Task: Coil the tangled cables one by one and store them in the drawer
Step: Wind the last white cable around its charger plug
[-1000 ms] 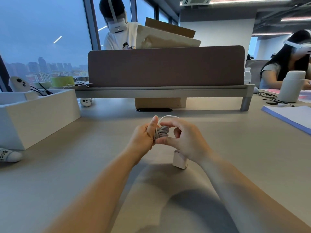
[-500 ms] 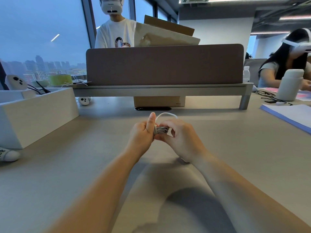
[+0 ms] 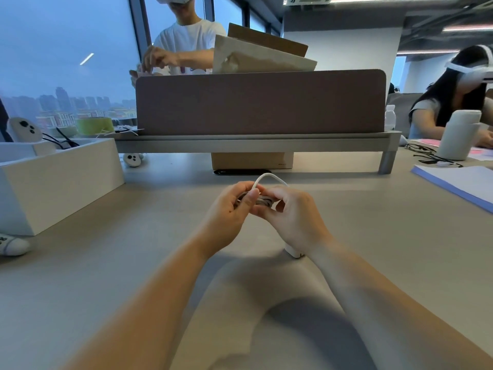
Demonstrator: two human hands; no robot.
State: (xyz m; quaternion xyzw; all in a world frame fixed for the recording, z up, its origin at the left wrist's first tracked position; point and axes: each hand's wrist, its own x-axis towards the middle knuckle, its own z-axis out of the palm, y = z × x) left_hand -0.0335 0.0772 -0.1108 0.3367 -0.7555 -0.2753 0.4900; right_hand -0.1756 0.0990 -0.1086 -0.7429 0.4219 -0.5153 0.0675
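Observation:
A coiled white cable (image 3: 262, 201) is held between both hands above the middle of the desk. My left hand (image 3: 229, 212) grips the coil from the left, thumb laid across it. My right hand (image 3: 292, 218) pinches the coil from the right. A loose white loop of the cable (image 3: 269, 177) arches over the fingers. The cable's white charger block (image 3: 293, 251) rests on the desk under my right wrist, mostly hidden. The white open drawer box (image 3: 61, 182) stands at the left.
A brown desk divider (image 3: 260, 102) on a grey shelf runs across the back. White controllers (image 3: 132, 159) lie near the box. A white bottle (image 3: 458, 134) and a paper stack (image 3: 461, 182) sit at the right. Two people work beyond the desk.
My left thumb has folded down onto the coil. The right hand has shifted slightly along the bundle. The charger block is now mostly hidden under my right wrist.

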